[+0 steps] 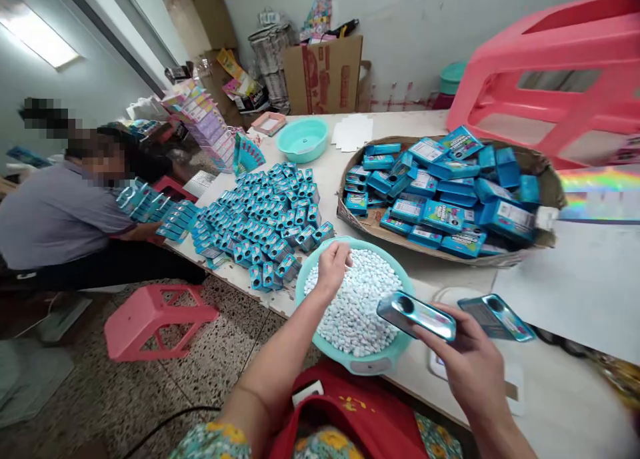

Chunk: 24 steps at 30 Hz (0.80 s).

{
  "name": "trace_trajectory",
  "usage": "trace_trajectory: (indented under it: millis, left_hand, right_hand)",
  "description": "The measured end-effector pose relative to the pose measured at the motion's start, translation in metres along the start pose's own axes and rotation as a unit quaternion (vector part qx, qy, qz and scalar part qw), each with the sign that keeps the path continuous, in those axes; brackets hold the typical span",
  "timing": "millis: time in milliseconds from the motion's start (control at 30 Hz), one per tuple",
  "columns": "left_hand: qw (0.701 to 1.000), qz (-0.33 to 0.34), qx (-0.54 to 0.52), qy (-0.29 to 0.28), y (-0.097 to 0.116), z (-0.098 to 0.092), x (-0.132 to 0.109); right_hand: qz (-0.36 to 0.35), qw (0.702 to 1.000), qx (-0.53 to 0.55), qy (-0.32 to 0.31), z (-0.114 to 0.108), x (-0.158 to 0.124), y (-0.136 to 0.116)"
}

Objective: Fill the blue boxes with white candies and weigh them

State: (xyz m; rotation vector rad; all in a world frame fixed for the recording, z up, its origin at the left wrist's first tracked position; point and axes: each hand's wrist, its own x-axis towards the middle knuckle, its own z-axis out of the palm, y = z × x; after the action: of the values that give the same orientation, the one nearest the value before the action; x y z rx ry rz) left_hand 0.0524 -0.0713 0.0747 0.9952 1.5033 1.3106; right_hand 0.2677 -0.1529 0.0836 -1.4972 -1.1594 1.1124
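Note:
A turquoise basin [301,292] full of small white, pellet-like candies [360,299] stands at the table's front edge. Over its far left part is my left hand [334,267], fingers curled together; whatever they may hold is hidden. My right hand [467,352] grips a slim blue tin [425,317] by its side, tilted above the basin's right rim. The tin's top has a round dark hole. Just beyond that hand, a second blue tin [497,317] with a similar hole rests on a white, scale-like device [515,405], partly covered by the hand.
Many holed blue tins [265,212] stand packed left of the basin. A torn cardboard tray [555,185] heaped with blue packs is at the right, near a pink stool [530,65]. Another basin [303,141] sits farther back. A co-worker [65,212] sits at left beside a red stool [155,322].

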Motion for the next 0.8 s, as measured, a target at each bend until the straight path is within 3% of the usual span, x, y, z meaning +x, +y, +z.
trace_trajectory:
  millis: [67,167,233,300,367,467,533,633,700,800]
  left_hand:
    - [0.972,0.028,0.221,-0.077,-0.025,-0.002,0.002]
    - [0.877,0.067,0.456,-0.133,-0.059,0.011,-0.004]
    - [0.838,0.078,0.522,-0.136,-0.074,0.021,-0.008]
    - [0.829,0.1,0.532,-0.143,-0.082,0.026,-0.01]
    - [0.84,0.125,0.506,-0.152,-0.086,0.026,-0.01]
    - [0.881,0.126,0.434,-0.135,-0.087,0.021,-0.009]
    - [0.922,0.093,0.36,-0.108,-0.086,0.019,-0.008]
    - [0.982,-0.018,0.176,-0.061,-0.08,0.021,-0.004]
    - [0.994,-0.098,0.029,-0.036,-0.074,0.024,0.001]
    - [0.972,-0.182,-0.145,-0.037,-0.059,0.026,0.011]
  right_hand:
    - [0.017,0.998,0.012,0.062,-0.027,-0.011,0.009]
    - [0.03,0.991,-0.03,0.124,-0.054,-0.024,0.028]
    - [0.048,0.986,-0.055,0.149,-0.06,-0.029,0.043]
    - [0.058,0.985,-0.036,0.157,-0.057,-0.028,0.057]
    - [0.058,0.985,-0.012,0.164,-0.047,-0.022,0.071]
    - [0.037,0.981,-0.007,0.192,-0.026,-0.005,0.089]
    - [0.014,0.977,0.0,0.213,-0.013,0.013,0.1]
    - [-0.014,0.972,-0.004,0.236,0.003,0.045,0.114]
    - [-0.026,0.972,-0.037,0.231,0.009,0.066,0.12]
    - [-0.034,0.974,-0.077,0.212,0.013,0.084,0.123]
